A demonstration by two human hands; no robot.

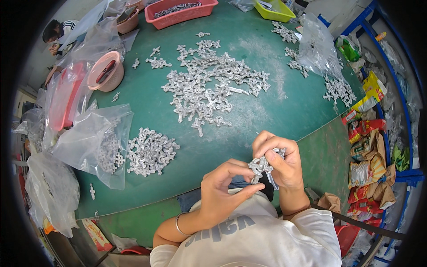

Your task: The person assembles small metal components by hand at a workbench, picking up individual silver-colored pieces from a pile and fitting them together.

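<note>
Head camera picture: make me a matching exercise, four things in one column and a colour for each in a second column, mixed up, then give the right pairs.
Things:
1. table top
2. long tray
3. round basket
4. square tray

Colours:
A. yellow-green
B. dark green
C. pale pink
D. red

Pairs: 1-B, 2-D, 3-C, 4-A

Bright even light, soft shadows, dark fisheye rim.
</note>
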